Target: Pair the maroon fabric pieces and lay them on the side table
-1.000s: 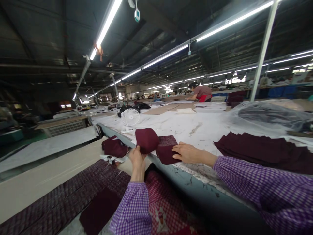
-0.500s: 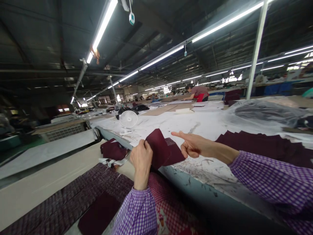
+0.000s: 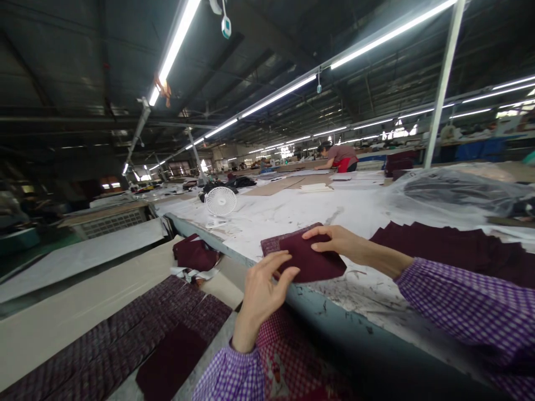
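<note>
Left hand (image 3: 261, 287): thumb and fingers parted, nothing clenched, at the near-left edge of a plain dark-maroon cloth panel (image 3: 313, 266); whether the fingertips press it cannot be told. Right hand (image 3: 340, 242): loosely spread over the panel's far side, apparently steadying it. The panel lies nearer than the white round-caged fan (image 3: 220, 201) and to its right, over a heathered maroon fabric piece (image 3: 271, 245) whose border shows, apparently because the panel sits inset. Far right of the fan, a layered dark-maroon cloth pile (image 3: 451, 250) lies fanned, presumably for easy separation.

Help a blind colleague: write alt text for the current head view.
A person's right hand rests on maroon fabric atop a white-covered worktable, the left hand at the fabric's left edge. Beyond stands a white desk fan; overlapping maroon pieces lie right.
</note>
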### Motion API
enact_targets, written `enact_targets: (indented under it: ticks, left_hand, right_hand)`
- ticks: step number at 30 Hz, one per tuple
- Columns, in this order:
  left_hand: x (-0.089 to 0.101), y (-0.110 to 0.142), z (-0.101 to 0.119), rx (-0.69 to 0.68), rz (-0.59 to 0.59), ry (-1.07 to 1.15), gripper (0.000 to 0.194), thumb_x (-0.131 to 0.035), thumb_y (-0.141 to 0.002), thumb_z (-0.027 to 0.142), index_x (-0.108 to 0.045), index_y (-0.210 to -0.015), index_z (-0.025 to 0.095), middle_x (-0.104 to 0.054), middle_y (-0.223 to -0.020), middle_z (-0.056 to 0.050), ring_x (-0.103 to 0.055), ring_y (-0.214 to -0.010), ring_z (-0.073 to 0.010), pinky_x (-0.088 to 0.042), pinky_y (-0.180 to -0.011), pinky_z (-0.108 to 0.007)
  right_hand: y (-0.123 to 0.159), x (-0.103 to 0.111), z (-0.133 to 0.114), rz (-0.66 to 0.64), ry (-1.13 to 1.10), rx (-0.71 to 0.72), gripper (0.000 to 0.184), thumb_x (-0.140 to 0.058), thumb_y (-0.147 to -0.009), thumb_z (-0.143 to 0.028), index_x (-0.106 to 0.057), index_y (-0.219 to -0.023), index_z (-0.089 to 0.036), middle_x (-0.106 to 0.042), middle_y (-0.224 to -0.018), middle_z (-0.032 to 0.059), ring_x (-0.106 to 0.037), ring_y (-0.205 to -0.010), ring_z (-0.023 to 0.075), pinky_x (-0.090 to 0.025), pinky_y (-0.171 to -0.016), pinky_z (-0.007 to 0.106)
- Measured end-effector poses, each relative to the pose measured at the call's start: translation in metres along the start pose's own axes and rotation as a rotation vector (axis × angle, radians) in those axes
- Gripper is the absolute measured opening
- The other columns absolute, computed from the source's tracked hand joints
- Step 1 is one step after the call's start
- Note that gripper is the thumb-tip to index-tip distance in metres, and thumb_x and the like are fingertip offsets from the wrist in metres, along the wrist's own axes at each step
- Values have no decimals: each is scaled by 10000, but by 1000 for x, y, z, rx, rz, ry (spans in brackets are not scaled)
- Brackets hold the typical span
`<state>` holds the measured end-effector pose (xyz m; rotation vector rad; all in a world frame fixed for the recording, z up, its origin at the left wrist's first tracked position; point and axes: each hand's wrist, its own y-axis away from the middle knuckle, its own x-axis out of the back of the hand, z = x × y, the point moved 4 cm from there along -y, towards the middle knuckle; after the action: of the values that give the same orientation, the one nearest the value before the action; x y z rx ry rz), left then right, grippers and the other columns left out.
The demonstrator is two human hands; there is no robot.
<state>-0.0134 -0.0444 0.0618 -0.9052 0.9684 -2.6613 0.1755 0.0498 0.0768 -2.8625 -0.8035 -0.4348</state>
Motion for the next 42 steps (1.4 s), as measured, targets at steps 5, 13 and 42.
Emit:
enact_targets:
  ticks: [5, 13, 42]
  left_hand:
    - [-4, -34, -15, 147, 96, -148, 402, -373, -918, 411, -687, -1001, 173, -696, -1022, -86, -601, -989, -222, -429, -911, -325]
    - [-53, -83, -12, 388, -286, 12, 772, -157, -898, 608, -735, -819, 102, -686, -672, -106, -605, -559, -194, -463, -595, -293]
    - [-136, -55, -18, -37, -491, -445, 378, -462, -876, 184, -626, -1185, 328, -607, -1014, -38, -558, -1019, -180, -428, -879, -255]
  right_hand:
    - [16, -1, 3, -148, 72, 64, 516, -699, -689, -260, -584, -1186, -191, -628, -1160, 57, -595, -962, 191, -492, -846, 330]
    - [20, 17, 15, -173, -167, -52, 679, -701, -717, -294, -450, -1344, -212, -551, -1288, 104, -612, -997, 201, -524, -849, 323]
    - [0, 69, 64, 6, 1192, 295, 235, -472, -814, -181, -681, -919, -168, -690, -927, 83, -614, -817, 189, -423, -725, 275]
